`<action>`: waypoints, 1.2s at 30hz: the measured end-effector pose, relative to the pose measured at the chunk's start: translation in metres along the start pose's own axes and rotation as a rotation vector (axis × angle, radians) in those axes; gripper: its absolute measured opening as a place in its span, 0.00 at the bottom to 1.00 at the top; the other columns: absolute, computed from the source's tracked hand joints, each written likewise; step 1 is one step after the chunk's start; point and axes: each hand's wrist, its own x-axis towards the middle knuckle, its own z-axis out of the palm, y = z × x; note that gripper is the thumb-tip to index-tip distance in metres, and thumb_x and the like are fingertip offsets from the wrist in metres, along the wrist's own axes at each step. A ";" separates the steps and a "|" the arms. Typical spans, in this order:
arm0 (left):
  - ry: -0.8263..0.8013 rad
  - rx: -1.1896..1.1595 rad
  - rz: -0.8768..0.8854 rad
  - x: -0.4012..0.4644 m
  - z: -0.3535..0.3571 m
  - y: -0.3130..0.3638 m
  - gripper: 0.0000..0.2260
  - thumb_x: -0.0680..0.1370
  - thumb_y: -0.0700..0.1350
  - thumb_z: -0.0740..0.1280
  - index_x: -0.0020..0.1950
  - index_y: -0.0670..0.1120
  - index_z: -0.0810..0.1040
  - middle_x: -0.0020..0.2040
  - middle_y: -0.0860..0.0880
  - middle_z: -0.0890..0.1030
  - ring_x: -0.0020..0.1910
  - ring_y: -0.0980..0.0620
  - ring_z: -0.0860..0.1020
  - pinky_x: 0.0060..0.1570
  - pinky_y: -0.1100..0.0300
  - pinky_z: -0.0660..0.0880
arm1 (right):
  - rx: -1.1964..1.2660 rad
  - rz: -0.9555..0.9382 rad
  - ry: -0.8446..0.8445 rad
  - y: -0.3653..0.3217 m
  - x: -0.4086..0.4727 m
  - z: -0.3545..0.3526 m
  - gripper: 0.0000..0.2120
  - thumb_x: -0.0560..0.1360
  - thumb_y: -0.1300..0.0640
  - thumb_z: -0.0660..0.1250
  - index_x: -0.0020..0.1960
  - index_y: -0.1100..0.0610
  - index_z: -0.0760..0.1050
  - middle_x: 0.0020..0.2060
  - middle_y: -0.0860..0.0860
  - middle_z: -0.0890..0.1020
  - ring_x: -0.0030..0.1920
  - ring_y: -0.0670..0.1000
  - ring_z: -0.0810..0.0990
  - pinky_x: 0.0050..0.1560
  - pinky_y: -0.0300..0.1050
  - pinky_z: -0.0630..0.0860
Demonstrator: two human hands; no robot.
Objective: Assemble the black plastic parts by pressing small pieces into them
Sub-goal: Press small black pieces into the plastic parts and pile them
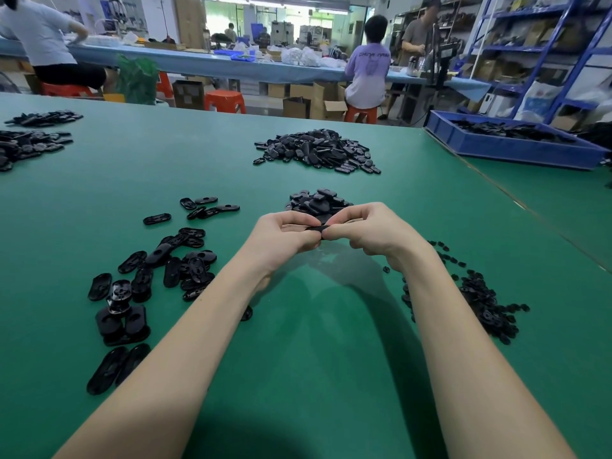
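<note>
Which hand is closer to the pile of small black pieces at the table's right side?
Right. The right hand is up-left of the small-piece pile, its forearm running alongside it. The left hand sits farther left, beyond the right one. Both pinch one black part.

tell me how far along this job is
Possibly done: ovals spread at the left, though I can't confirm. In hand: both hands pinch one black part. Left: the far pile, near pile and small pieces.
</note>
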 end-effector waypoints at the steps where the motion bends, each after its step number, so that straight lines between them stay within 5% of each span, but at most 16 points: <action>1: 0.003 0.005 0.000 0.000 0.000 -0.001 0.07 0.74 0.33 0.73 0.49 0.43 0.83 0.42 0.45 0.86 0.38 0.55 0.83 0.41 0.69 0.77 | 0.000 -0.001 -0.004 0.000 0.001 0.001 0.04 0.69 0.55 0.78 0.40 0.50 0.84 0.26 0.40 0.75 0.23 0.41 0.66 0.23 0.32 0.62; 12: -0.033 -0.014 -0.002 -0.003 0.001 -0.001 0.08 0.74 0.33 0.74 0.50 0.42 0.84 0.44 0.43 0.87 0.40 0.55 0.84 0.45 0.68 0.79 | 0.037 -0.009 -0.028 0.009 0.004 -0.003 0.05 0.69 0.56 0.78 0.38 0.51 0.83 0.26 0.41 0.75 0.25 0.43 0.66 0.26 0.34 0.62; 27: 0.145 0.121 -0.030 -0.002 0.008 -0.006 0.08 0.72 0.35 0.75 0.45 0.48 0.84 0.43 0.47 0.86 0.44 0.53 0.84 0.49 0.65 0.78 | 0.034 -0.062 0.100 0.014 0.010 0.019 0.07 0.67 0.57 0.79 0.35 0.52 0.81 0.26 0.40 0.80 0.27 0.38 0.74 0.29 0.31 0.68; 30: 0.107 0.081 -0.019 -0.002 0.004 -0.005 0.08 0.73 0.34 0.75 0.46 0.46 0.84 0.43 0.45 0.86 0.39 0.56 0.83 0.42 0.70 0.77 | 0.048 -0.053 0.083 0.015 0.010 0.019 0.07 0.68 0.58 0.78 0.35 0.53 0.81 0.24 0.40 0.77 0.23 0.39 0.70 0.26 0.31 0.65; 33: 0.045 0.024 -0.005 -0.002 0.002 -0.002 0.07 0.73 0.33 0.74 0.47 0.44 0.84 0.43 0.44 0.87 0.38 0.56 0.83 0.43 0.70 0.79 | 0.072 -0.045 -0.027 0.011 0.007 0.006 0.04 0.71 0.58 0.77 0.41 0.54 0.82 0.27 0.44 0.75 0.25 0.44 0.66 0.26 0.34 0.63; 36: 0.055 -0.032 -0.011 0.000 0.003 -0.003 0.06 0.73 0.34 0.74 0.47 0.44 0.84 0.39 0.47 0.86 0.36 0.56 0.83 0.43 0.69 0.79 | -0.019 -0.143 -0.067 0.009 0.003 -0.005 0.08 0.72 0.56 0.79 0.49 0.51 0.83 0.34 0.46 0.83 0.28 0.42 0.73 0.29 0.32 0.69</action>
